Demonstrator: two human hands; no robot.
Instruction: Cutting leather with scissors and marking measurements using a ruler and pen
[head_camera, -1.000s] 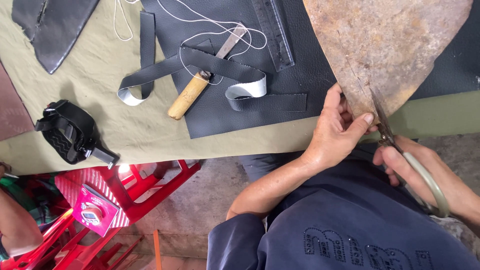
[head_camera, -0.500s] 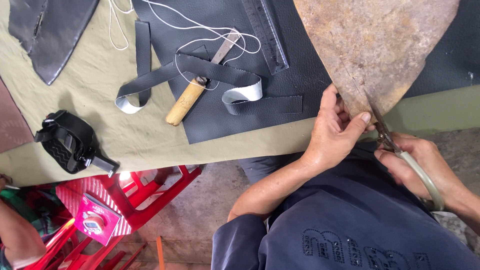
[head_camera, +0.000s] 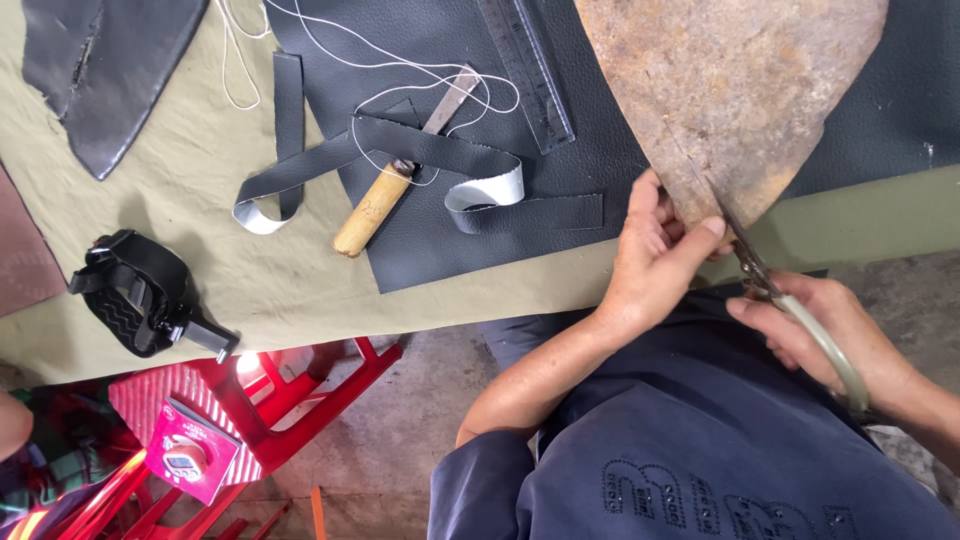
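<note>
Olive cloth covers the bench (head_camera: 300, 290), which carries a black leather sheet (head_camera: 440, 40). At the near right edge, a brown leather piece (head_camera: 740, 90) overhangs. The left hand (head_camera: 655, 255) pinches its lower tip; the right hand (head_camera: 815, 335) grips scissors (head_camera: 775, 290), blades set into the leather beside the left thumb. Mid-bench lie a wooden-handled tool (head_camera: 385, 200), grey strap (head_camera: 420, 150), steel ruler (head_camera: 525, 70) and white thread (head_camera: 400, 70).

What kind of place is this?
Probably a leather workshop. The right hand works scissors through brown leather that the left hand steadies, near black leather and a ruler.
</note>
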